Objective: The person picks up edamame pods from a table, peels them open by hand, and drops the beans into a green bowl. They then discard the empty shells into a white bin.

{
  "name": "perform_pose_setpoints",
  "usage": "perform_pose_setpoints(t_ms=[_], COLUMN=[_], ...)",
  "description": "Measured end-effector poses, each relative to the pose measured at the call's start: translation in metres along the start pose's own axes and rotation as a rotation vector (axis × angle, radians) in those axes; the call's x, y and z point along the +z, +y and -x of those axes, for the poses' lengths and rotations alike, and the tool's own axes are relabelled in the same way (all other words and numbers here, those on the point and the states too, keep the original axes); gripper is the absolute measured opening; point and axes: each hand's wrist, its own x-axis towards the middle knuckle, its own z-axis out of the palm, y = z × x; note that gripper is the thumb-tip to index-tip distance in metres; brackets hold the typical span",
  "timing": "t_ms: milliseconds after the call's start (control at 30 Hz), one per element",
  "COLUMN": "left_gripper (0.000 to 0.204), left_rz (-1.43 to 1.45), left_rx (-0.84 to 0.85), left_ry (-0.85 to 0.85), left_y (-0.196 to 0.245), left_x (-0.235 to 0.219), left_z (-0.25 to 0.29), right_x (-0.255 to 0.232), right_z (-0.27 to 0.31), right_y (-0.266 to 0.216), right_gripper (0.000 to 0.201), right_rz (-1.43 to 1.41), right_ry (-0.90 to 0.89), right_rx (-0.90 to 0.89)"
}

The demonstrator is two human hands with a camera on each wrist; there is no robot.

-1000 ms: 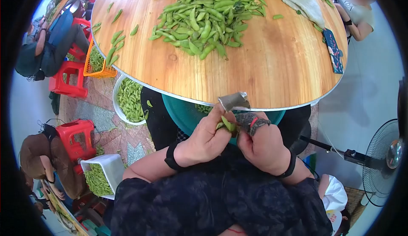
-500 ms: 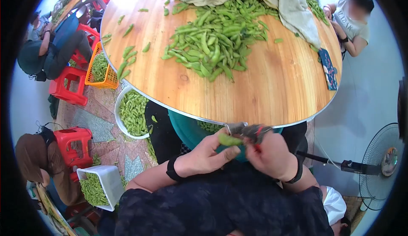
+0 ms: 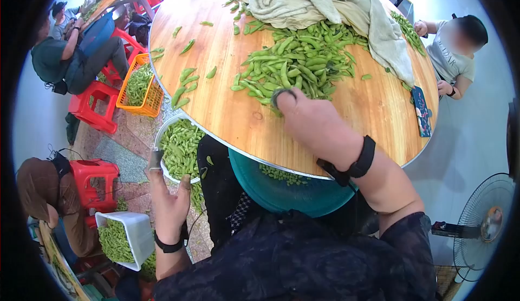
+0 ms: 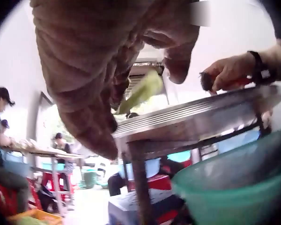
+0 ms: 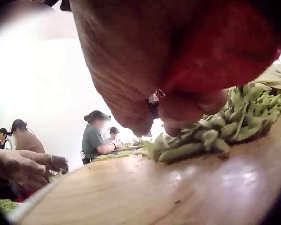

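Beside the table, my left hand (image 3: 169,203) is held with thumb and fingers spread, overlapping a white tub (image 3: 158,133) of green soybean pods. A grey sleeve (image 3: 156,159) covers one of its fingertips. In the left wrist view a blurred pod (image 4: 145,90) shows between the parted thumb and fingers. My right hand (image 3: 325,130) reaches across the table to the near edge of a pile of soybean pods (image 3: 309,65), its fingertips right at them. It grips a red-handled tool (image 5: 225,51) in the palm; the tool's kind is hidden. A dark wrap (image 3: 281,98) covers its thumb.
Below the round wooden table (image 3: 216,127) sits a teal basin (image 3: 325,203) with shelled beans. A towel (image 3: 390,46) covers the pile's far side; a phone (image 3: 421,111) lies at the right edge. Orange crate (image 3: 154,100), white bin (image 3: 143,236) and red stools are left; a fan (image 3: 482,219) stands right.
The hands were together over the basin around a pod and have parted. My left hand moved left to the white tub; my right hand moved forward to the pile. The head view shifted.
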Motion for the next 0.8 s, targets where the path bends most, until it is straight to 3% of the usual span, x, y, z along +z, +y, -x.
perform_pose_setpoints(t_ms=[33, 100, 167, 200, 233, 267, 300, 333, 367, 433, 467, 500, 567, 600, 667, 700, 767, 800], left_gripper=[0.063, 0.051, 0.033, 0.022, 0.024, 0.026, 0.026, 0.026, 0.028, 0.028, 0.028, 0.028, 0.022, 0.022, 0.020, 0.020, 0.017, 0.017], left_rz=[0.001, 0.048, 0.658, 0.807, 1.006, 1.086, 1.088, 1.203, 1.308, 1.302, 1.299, 1.289, 1.353, 1.346, 1.224, 1.218, 1.036, 1.029], left_rx=[-0.047, 0.017, -0.006, -0.093, -0.066, -0.168, -0.175, -0.321, -0.473, -0.465, -0.449, -0.452, -0.373, -0.377, -0.240, -0.247, -0.033, -0.037], left_ry=[-0.011, 0.054, -0.237, -0.406, -0.576, -0.724, -0.735, -0.961, -1.189, -1.257, -1.310, -1.324, -1.267, -1.273, -1.125, -1.125, -0.934, -0.936], left_y=[0.001, 0.015, 0.040, 0.060, 0.068, 0.084, 0.093, 0.101, 0.108, 0.120, 0.123, 0.124, 0.125, 0.127, 0.133, 0.135, 0.137, 0.138], left_x=[-0.002, 0.008, 0.016, 0.018, 0.026, 0.031, 0.040, 0.049, 0.056, 0.070, 0.076, 0.081, 0.087, 0.087, 0.086, 0.087, 0.090, 0.090], left_z=[0.002, 0.001, -0.006, -0.013, -0.020, -0.027, -0.035, -0.042, -0.045, -0.044, -0.042, -0.040, -0.036, -0.033, -0.027, -0.024, -0.018, -0.017], right_x=[0.000, -0.004, -0.020, -0.029, -0.037, -0.044, -0.047, -0.044, -0.050, -0.066, -0.066, -0.062, -0.053, -0.050, -0.045, -0.044, -0.041, -0.036], right_z=[-0.001, 0.003, 0.016, 0.024, 0.032, 0.040, 0.049, 0.059, 0.065, 0.076, 0.083, 0.090, 0.104, 0.109, 0.116, 0.117, 0.117, 0.117], right_y=[0.003, 0.012, 0.012, 0.009, 0.004, -0.001, -0.006, -0.008, -0.010, -0.012, -0.012, -0.012, -0.011, -0.009, -0.005, -0.007, -0.014, -0.014], right_gripper=[0.011, 0.012, 0.014, 0.016, 0.016, 0.021, 0.025, 0.029, 0.029, 0.020, 0.019, 0.019, 0.018, 0.018, 0.016, 0.016, 0.012, 0.013], right_rz=[0.003, -0.095, -0.184, -0.281, -0.281, -0.236, -0.193, -0.227, -0.233, -0.217, -0.255, -0.259, -0.379, -0.384, -0.817, -0.825, -1.092, -0.993], right_ry=[-0.006, 0.037, 0.022, 0.012, 0.007, -0.061, -0.130, -0.006, -0.011, -0.078, -0.042, -0.037, 0.027, 0.030, -0.002, -0.003, -0.224, -0.211], right_rx=[-0.002, 0.050, 0.034, 0.021, 0.028, 0.005, -0.017, -0.118, -0.105, -0.376, -0.368, -0.354, 0.068, 0.074, 0.355, 0.355, 0.499, 0.416])
